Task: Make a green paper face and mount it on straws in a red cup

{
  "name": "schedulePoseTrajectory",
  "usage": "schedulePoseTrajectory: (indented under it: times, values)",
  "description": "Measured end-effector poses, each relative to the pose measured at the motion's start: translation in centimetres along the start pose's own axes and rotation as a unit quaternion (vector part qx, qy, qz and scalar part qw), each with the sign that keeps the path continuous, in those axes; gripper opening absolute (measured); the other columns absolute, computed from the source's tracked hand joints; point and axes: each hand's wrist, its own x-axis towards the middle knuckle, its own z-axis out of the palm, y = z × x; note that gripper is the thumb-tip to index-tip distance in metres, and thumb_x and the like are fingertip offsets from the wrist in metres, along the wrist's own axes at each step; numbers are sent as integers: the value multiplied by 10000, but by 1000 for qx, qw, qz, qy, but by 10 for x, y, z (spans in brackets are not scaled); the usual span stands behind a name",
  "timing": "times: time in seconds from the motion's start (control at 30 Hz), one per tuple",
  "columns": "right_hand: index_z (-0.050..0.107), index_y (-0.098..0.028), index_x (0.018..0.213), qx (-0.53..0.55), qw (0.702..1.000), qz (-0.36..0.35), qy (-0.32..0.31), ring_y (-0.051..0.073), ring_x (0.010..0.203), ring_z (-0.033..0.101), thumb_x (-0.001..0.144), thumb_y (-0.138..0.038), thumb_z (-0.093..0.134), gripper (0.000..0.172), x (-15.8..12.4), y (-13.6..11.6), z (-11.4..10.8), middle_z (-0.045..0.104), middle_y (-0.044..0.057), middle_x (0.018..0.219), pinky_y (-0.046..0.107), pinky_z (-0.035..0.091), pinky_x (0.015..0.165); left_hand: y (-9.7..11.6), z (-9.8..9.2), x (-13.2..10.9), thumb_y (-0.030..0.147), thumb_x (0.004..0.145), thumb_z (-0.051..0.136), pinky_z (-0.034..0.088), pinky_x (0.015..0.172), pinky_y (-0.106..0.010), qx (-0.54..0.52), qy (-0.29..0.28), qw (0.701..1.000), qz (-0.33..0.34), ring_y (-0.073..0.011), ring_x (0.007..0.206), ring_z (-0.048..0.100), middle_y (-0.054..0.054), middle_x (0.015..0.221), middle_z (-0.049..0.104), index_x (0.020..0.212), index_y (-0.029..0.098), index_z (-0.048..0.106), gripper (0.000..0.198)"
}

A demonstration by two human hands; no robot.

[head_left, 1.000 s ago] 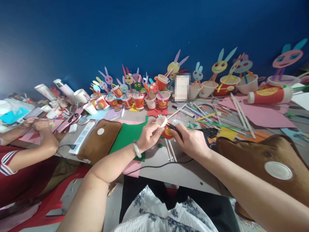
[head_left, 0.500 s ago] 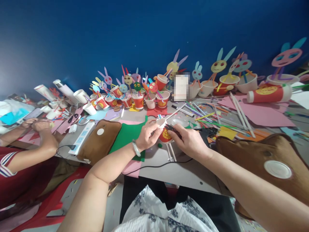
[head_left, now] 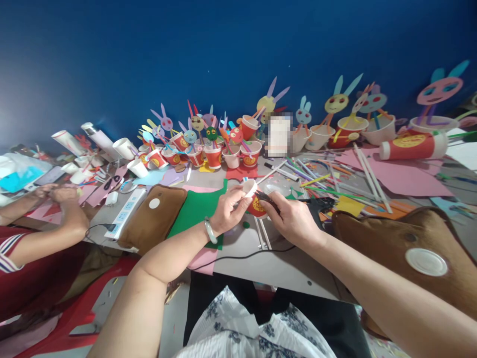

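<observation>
My left hand (head_left: 231, 208) is closed on a red and white paper cup (head_left: 257, 205) with a gold print, tilted so that its white rim (head_left: 250, 187) faces up and left. My right hand (head_left: 288, 214) grips a dark, pointed, scissors-like tool (head_left: 264, 197); its tip meets the cup near the rim. Fingers cover most of this tool, so its exact kind is hard to make out. Just behind the right hand lies a black glue gun-like object (head_left: 323, 205). Below the cup, thin white paper sticks (head_left: 263, 234) rest on the table.
Paper cups with rabbit faces (head_left: 213, 144) line the wall. Coloured sticks (head_left: 316, 181) and pink paper (head_left: 413, 179) cover the right side. Brown plush warmers (head_left: 154, 221) flank me. Green felt (head_left: 197, 211), a power strip (head_left: 128, 214) and a black cable (head_left: 242, 254) lie here. Another person's hands (head_left: 61, 194) are at left.
The cup has tipped slightly in my left hand, and the tool's tip sits closer against its side. Both hands stay in nearly the same place.
</observation>
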Motion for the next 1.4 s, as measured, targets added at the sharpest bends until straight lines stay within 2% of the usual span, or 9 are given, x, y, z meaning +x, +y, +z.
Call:
schedulePoseTrajectory:
  times: [0.2,0.33,0.6,0.77,0.9,1.07,1.17,1.4]
  values:
    - [548,-210,840,10,1000,0,-10,189,538,597,991,-485,319,389,0,-2,-1,605,23,596,254,319,522,-2,0,1,349,993,464,501,915,-330,-3,-2,1000,21,-122,666,494,30,621,476,698,204,483,330]
    - [537,-214,820,15,1000,0,-11,184,533,591,992,-484,315,390,0,-3,-2,598,19,587,251,315,517,-3,1,0,353,990,468,494,940,-340,-6,-4,1000,20,-136,732,541,16,649,511,708,203,490,321]
    - [549,-212,826,18,1000,-5,-1,175,528,592,990,-481,340,378,-1,0,1,592,10,574,244,317,510,0,-1,-1,394,998,450,487,789,-288,-6,-11,1000,3,-166,832,584,-1,659,510,716,200,504,347]
    - [547,-213,802,9,1000,-16,8,178,522,590,983,-505,354,393,-1,2,2,576,8,558,244,316,501,-1,-5,1,401,994,458,436,716,-261,-42,-21,999,-21,-142,730,517,10,642,461,661,187,476,396]
    - [548,-214,833,11,999,-31,8,174,524,587,982,-494,365,366,-1,3,2,583,6,567,243,316,499,-4,-9,2,403,983,458,411,662,-251,-77,-45,995,-45,-126,681,487,-5,705,497,702,167,540,376]
    - [497,-218,771,13,997,-70,12,148,470,504,985,-469,377,351,-1,3,3,511,-13,521,240,295,486,-9,-12,3,407,945,473,415,659,-255,-114,-67,988,-77,-136,690,511,-20,706,546,693,158,559,364]
    - [489,-217,773,19,996,-91,14,131,443,445,984,-452,400,328,-2,3,4,470,-31,508,238,287,486,-10,-14,4,396,929,464,387,612,-245,-143,-79,981,-101,-121,639,484,-10,662,528,658,158,528,366]
    - [472,-216,777,43,993,-109,0,113,445,408,984,-436,436,304,-4,1,7,447,-44,544,232,299,494,-10,-18,6,334,862,465,329,559,-235,-190,-96,970,-116,-99,579,425,11,597,477,609,160,482,308]
